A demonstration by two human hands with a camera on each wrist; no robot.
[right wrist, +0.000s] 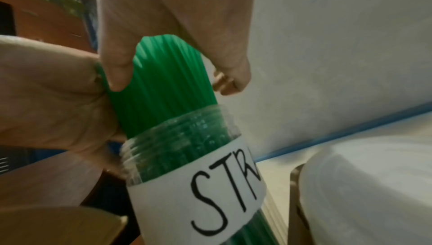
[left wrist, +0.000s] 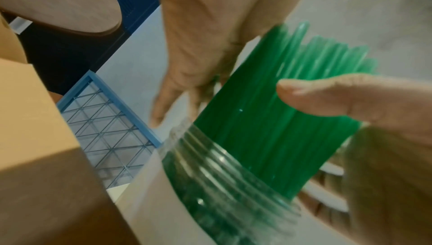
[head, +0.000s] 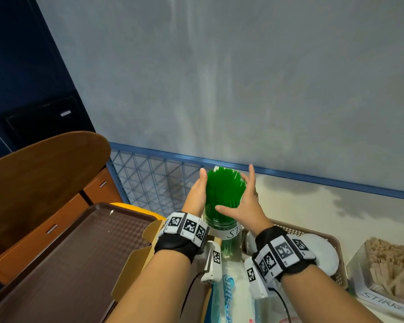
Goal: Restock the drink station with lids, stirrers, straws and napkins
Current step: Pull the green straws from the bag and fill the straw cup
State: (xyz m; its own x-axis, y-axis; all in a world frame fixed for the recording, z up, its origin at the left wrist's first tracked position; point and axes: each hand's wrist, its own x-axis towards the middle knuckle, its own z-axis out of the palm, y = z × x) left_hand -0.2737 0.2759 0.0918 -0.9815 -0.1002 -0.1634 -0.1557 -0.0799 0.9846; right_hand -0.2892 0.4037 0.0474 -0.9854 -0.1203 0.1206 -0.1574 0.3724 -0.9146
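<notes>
Straws [head: 224, 190], green, upright in labelled clear jar [head: 219, 226] | left hand [head: 197, 194], right hand [head: 245, 201]: fingers straight, cupping bundle sides

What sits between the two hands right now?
The green straws, standing in the clear jar; left hand and right hand flank the bundle. Clearest in the head view.

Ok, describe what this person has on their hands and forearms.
Both forearms are bare, with no sleeves or gloves. Each wrist carries a black strap ringed by white blocks printed with black square codes. A white camera unit bearing another code hangs below each band, and a thin black cable trails from it. The left hand and right hand are bare.
</notes>
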